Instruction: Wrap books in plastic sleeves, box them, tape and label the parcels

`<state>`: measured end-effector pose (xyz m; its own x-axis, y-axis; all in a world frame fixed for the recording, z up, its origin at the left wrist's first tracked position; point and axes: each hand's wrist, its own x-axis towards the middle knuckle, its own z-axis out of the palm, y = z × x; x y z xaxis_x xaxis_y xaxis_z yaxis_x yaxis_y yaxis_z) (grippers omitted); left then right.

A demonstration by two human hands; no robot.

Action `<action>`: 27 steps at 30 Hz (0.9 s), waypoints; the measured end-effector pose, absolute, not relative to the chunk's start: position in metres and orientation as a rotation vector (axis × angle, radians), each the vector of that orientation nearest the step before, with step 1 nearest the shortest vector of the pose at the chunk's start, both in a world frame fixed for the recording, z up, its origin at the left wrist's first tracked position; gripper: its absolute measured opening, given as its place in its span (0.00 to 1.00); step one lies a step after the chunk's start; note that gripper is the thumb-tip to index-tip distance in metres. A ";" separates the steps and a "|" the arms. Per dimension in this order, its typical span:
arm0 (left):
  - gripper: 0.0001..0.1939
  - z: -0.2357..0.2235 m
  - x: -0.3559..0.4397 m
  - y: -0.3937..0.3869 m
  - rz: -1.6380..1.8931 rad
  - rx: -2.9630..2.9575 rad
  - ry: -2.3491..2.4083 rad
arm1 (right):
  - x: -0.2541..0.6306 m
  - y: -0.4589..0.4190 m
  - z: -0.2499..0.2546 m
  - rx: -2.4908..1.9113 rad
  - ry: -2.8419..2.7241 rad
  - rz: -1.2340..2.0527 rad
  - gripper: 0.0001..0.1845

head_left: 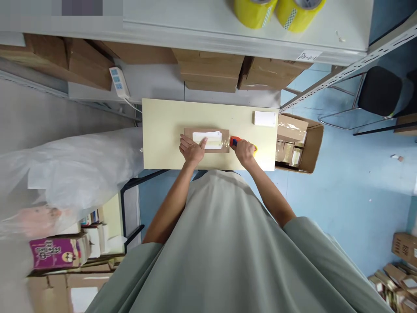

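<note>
A small brown box (225, 145) lies flat near the middle of the pale surface (166, 130), with a white label (212, 135) on its top and clear tape at its right end. The left hand (192, 148) rests over the box's left part, its fingers spread, the thumb set out across the label. The right hand (245, 152) has its fingers curled around a tape dispenser (233, 141), red and blue at the front with a bit of yellow behind, just beside the box's right end; from this height, it is hard to tell whether the two touch.

Near the surface's far right corner lies a stack of white labels (265, 118), or perhaps a single card. An open carton (315, 148) stands just beyond the right edge, with smaller boxes inside. Two yellow tape rolls (255, 15) (298, 18) sit on the shelf (182, 34) above, and larger cartons (210, 71) stand beneath it. A white power strip (120, 82) is at their left. Cloudy plastic wrap (81, 165) bulges well to the left of the box, and a black chair (379, 91) stands off to the right.
</note>
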<state>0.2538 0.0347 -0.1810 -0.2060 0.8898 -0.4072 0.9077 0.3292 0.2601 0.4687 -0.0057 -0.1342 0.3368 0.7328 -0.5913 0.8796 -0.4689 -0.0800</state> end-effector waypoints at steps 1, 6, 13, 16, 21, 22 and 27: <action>0.62 -0.180 0.253 0.034 -0.027 1.576 2.106 | 0.473 -0.008 -0.134 2.416 1.389 -0.808 0.22; 0.60 -0.175 0.241 0.037 0.097 1.568 2.010 | 0.491 -0.012 -0.127 2.863 1.203 -0.918 0.28; 0.28 -0.166 0.195 0.047 0.033 1.562 1.848 | 0.455 -0.007 -0.125 3.008 1.128 -1.249 0.28; 0.19 -0.162 0.173 0.045 0.045 1.626 1.773 | 0.437 -0.016 -0.123 3.090 1.102 -1.200 0.26; 0.17 -0.167 0.140 0.033 0.247 1.717 1.693 | 0.411 -0.042 -0.129 3.277 1.114 -1.252 0.27; 0.17 -0.170 0.134 0.029 0.301 1.745 1.674 | 0.405 -0.048 -0.132 3.310 1.123 -1.286 0.27; 0.16 -0.189 0.112 0.006 0.321 1.731 1.670 | 0.380 -0.081 -0.150 3.338 1.142 -1.303 0.26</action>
<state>0.1124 0.0060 -0.1890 0.1378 0.9483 -0.2859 0.7749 0.0766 0.6274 0.3803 -0.0805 -0.1500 0.6148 0.6901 -0.3818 0.2881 -0.6472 -0.7058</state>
